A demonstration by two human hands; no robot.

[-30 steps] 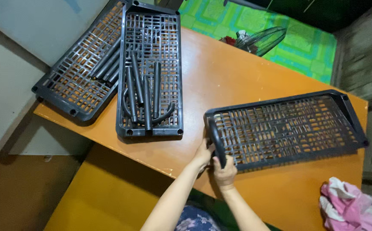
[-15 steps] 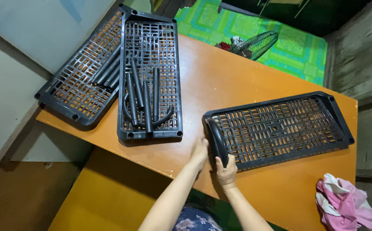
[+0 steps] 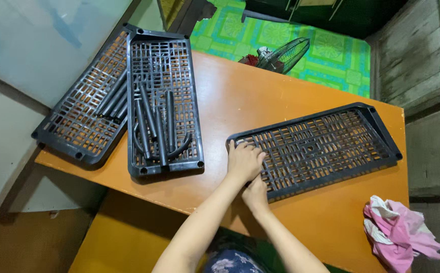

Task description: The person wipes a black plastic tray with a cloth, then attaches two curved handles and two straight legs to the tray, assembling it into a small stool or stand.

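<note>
A long black slotted plastic shelf tray [image 3: 331,141] lies slanted on the orange table [image 3: 240,96]. My left hand [image 3: 244,161] rests flat on the tray's near left end, fingers spread over the slots. Just below it, my right hand [image 3: 256,194] grips the tray's near corner edge. Farther left lie two more black trays: the middle one [image 3: 177,65] holds several black tubes [image 3: 154,126], and the outer one [image 3: 80,119] sits partly under it with more tubes.
A pink and white cloth [image 3: 399,232] lies at the table's right front corner. Beyond the far table edge is a green patterned floor mat [image 3: 280,38] with a fan cage [image 3: 283,53]. A wall stands to the left, a yellow surface below.
My left hand has moved from the tray's end rim onto its top surface. The view has shifted slightly; the tray stays in about the same place.
</note>
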